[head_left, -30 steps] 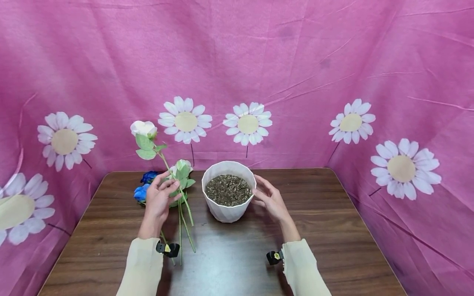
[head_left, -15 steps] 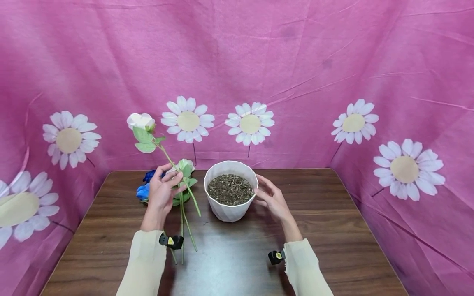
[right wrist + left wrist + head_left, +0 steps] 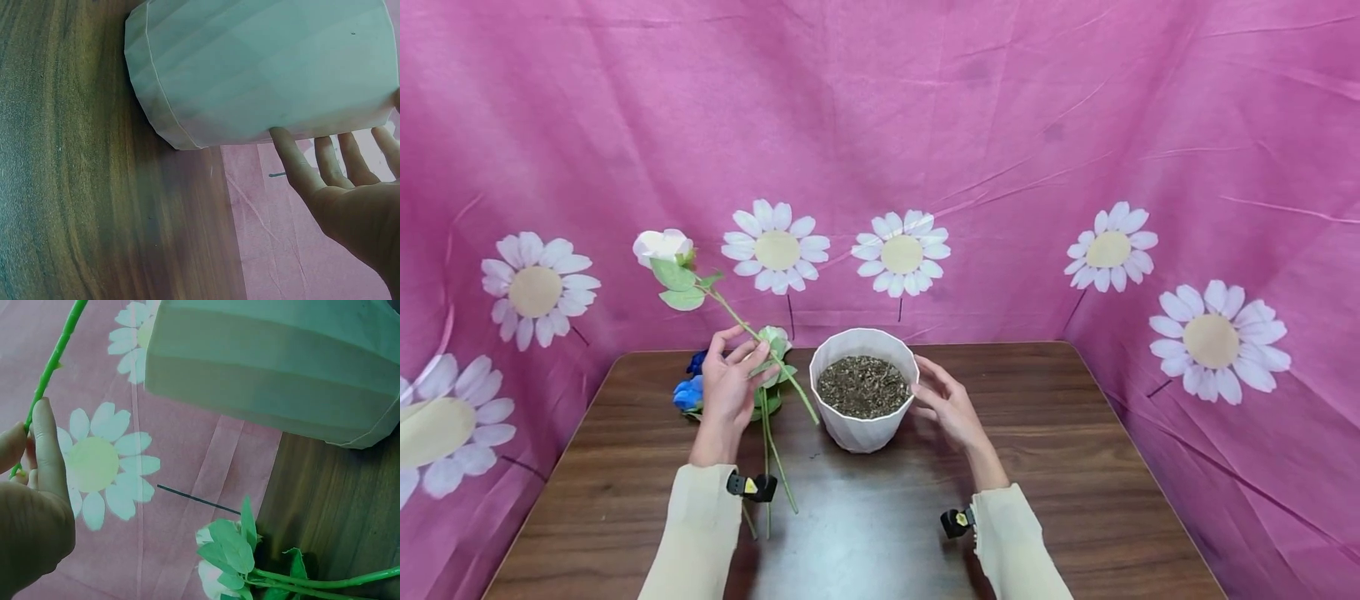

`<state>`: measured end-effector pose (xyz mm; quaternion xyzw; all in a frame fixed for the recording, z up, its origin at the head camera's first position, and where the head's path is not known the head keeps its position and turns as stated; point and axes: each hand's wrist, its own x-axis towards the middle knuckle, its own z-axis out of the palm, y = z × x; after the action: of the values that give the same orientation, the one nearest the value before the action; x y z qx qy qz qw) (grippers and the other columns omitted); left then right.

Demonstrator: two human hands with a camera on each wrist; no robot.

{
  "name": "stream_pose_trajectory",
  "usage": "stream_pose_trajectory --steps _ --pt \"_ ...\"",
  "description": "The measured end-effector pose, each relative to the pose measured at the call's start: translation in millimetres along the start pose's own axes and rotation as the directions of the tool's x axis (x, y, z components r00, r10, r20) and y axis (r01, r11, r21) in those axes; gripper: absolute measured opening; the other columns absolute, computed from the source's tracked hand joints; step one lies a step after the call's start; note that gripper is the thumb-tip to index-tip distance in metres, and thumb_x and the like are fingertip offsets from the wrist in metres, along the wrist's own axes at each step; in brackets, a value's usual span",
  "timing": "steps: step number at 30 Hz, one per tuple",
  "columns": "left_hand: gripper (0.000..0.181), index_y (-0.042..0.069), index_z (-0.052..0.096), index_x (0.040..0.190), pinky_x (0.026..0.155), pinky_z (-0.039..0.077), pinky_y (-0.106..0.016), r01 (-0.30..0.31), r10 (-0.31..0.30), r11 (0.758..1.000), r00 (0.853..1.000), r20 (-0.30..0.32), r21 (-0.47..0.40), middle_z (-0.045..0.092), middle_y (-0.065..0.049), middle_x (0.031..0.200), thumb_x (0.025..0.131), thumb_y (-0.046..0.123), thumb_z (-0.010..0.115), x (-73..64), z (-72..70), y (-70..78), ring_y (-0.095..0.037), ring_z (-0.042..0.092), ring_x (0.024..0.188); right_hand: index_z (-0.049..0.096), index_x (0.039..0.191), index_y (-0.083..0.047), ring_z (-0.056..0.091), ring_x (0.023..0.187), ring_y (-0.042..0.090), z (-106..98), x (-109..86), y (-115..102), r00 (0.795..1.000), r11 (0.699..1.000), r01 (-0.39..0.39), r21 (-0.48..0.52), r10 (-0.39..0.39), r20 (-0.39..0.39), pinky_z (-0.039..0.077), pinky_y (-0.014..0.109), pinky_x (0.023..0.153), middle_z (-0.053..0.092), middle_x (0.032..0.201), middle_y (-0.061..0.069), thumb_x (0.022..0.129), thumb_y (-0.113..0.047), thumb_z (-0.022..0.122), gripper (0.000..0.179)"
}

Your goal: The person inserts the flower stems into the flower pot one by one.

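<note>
In the head view my left hand [image 3: 730, 379] pinches the green stem of a white rose [image 3: 662, 247] between thumb and fingers. Its bloom leans up to the left, and the stem's lower end slants down to the near left side of a white pot [image 3: 850, 429]. Dark soil [image 3: 863, 386] fills much of the pot. At the pot's right side, my right hand [image 3: 951, 404] rests its fingertips on the wall and rim, fingers spread. The right wrist view shows those fingers [image 3: 297, 162] extended against the pot's faceted wall.
Behind my left hand, blue roses [image 3: 688, 393] and another white rose [image 3: 777, 337] lie on the brown wooden table [image 3: 1075, 467], stems toward me. A pink cloth [image 3: 1000, 125] printed with daisies hangs around the table's back and sides.
My left hand has tilted the white rose: its bloom has gone left and slightly up, and the stem's end has moved right, toward the pot. My right hand stays at the pot.
</note>
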<state>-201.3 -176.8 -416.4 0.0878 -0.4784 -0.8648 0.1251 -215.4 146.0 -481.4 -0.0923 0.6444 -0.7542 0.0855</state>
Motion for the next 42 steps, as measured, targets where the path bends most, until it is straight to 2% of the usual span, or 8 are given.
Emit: stream_pose_trajectory --steps 9,14,20,23,29,35,38,42 --pt "0.037 0.005 0.051 0.12 0.061 0.063 -0.031 -0.094 0.093 0.995 0.995 -0.028 -0.027 0.068 -0.004 0.081 0.092 -0.013 0.066 3.7 13.8 -5.0 -0.014 0.07 0.069 0.039 0.154 -0.001 0.053 0.126 0.041 -1 0.7 0 1.0 1.0 0.0 0.008 0.0 -0.001 0.06 0.041 0.088 0.044 0.149 0.029 0.1 -0.001 0.058 0.057" --pt "0.038 0.006 0.052 0.121 0.061 0.063 -0.033 -0.116 0.116 0.993 0.993 -0.037 0.008 0.067 -0.004 0.084 0.091 -0.013 0.066 3.8 17.0 -9.4 -0.014 0.071 0.07 0.038 0.154 -0.001 0.051 0.128 0.044 -1 -0.2 1 1.0 1.0 -0.004 0.012 0.004 0.008 0.06 0.041 0.088 0.044 0.149 0.03 0.1 -0.001 0.058 0.057" --pt "0.042 0.0 0.049 0.126 0.063 0.063 -0.036 -0.161 0.163 0.986 0.986 -0.036 0.044 0.065 -0.005 0.086 0.09 -0.016 0.065 3.5 24.7 -11.9 -0.014 0.071 0.072 0.039 0.154 -0.003 0.051 0.129 0.044 0 -1.4 0 1.0 1.0 0.001 0.01 -0.001 0.004 0.058 0.049 0.091 0.044 0.15 0.028 0.1 -0.001 0.058 0.057" --pt "0.046 -0.005 0.046 0.13 0.064 0.063 -0.036 -0.173 0.175 0.984 0.984 -0.028 0.049 0.064 -0.004 0.086 0.09 -0.018 0.065 3.5 29.2 -12.6 -0.013 0.071 0.073 0.039 0.154 -0.002 0.051 0.128 0.045 0 -1.4 0 1.0 1.0 0.004 0.003 -0.004 0.005 0.057 0.051 0.092 0.042 0.151 0.027 0.1 -0.001 0.058 0.057" --pt "0.042 0.002 0.052 0.124 0.062 0.063 -0.033 -0.195 0.195 0.98 0.981 0.003 0.039 0.064 -0.004 0.084 0.089 -0.019 0.064 4.2 37.9 -16.2 -0.014 0.071 0.071 0.038 0.154 -0.001 0.05 0.129 0.047 0 -1.2 0 1.0 1.0 0.012 0.004 -0.012 0.007 0.059 0.046 0.09 0.042 0.151 0.029 0.1 0.0 0.058 0.057" --pt "0.04 0.005 0.053 0.12 0.061 0.063 -0.032 -0.21 0.209 0.976 0.978 0.025 0.065 0.064 -0.004 0.084 0.089 -0.018 0.065 5.0 44.9 -19.3 -0.012 0.07 0.066 0.039 0.154 -0.002 0.048 0.13 0.048 0 -1.7 -1 1.0 1.0 0.012 0.001 -0.012 0.002 0.053 0.059 0.095 0.043 0.151 0.028 0.1 -0.001 0.058 0.057" --pt "0.04 0.002 0.052 0.121 0.06 0.063 -0.031 -0.213 0.211 0.974 0.977 0.032 0.076 0.063 -0.004 0.084 0.089 -0.018 0.065 5.4 48.5 -20.3 -0.011 0.069 0.065 0.04 0.153 -0.002 0.048 0.131 0.048 1 -1.9 0 1.0 1.0 0.011 0.003 -0.011 -0.004 0.052 0.061 0.096 0.043 0.151 0.027 0.1 0.0 0.057 0.056" --pt "0.042 -0.001 0.052 0.121 0.059 0.062 -0.029 -0.216 0.213 0.972 0.976 0.038 0.091 0.062 -0.002 0.084 0.087 -0.02 0.066 7.3 52.3 -22.3 -0.01 0.068 0.063 0.039 0.154 -0.001 0.048 0.131 0.046 0 -1.0 1 1.0 1.0 0.011 0.005 -0.011 -0.001 0.057 0.051 0.093 0.043 0.151 0.028 0.1 0.0 0.057 0.056"
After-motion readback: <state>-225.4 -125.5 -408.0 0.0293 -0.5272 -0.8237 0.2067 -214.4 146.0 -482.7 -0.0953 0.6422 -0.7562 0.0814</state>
